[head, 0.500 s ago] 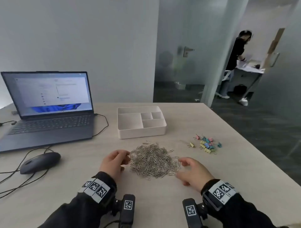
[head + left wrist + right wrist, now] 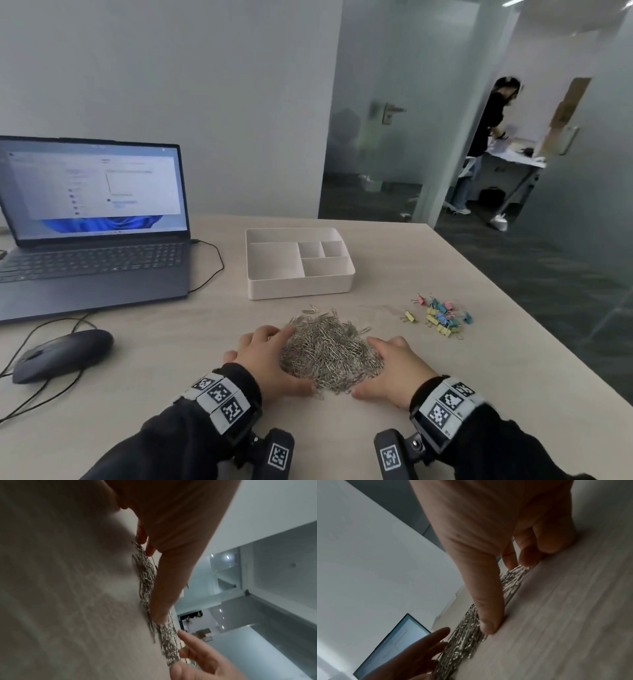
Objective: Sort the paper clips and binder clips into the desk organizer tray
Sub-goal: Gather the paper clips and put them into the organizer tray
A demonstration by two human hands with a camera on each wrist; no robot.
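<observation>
A heap of silver paper clips (image 2: 329, 353) lies on the light wooden desk in front of me. My left hand (image 2: 270, 359) presses against its left side and my right hand (image 2: 394, 370) against its right side, both with palms facing inward and thumbs down on the desk. In the left wrist view the thumb (image 2: 164, 588) lies along the paper clips (image 2: 147, 577). In the right wrist view the thumb (image 2: 488, 601) borders the heap (image 2: 465, 635). A small scatter of coloured binder clips (image 2: 438, 317) lies to the right. The white organizer tray (image 2: 298, 284) stands behind the heap with several empty compartments.
An open laptop (image 2: 92, 233) stands at the left, with a dark mouse (image 2: 61, 354) and cables in front of it. The desk's right edge (image 2: 548, 335) runs diagonally past the binder clips. A person stands far off behind a glass partition.
Both hands have closed in on the paper clips from the sides, and the pile is now narrower and more heaped between them.
</observation>
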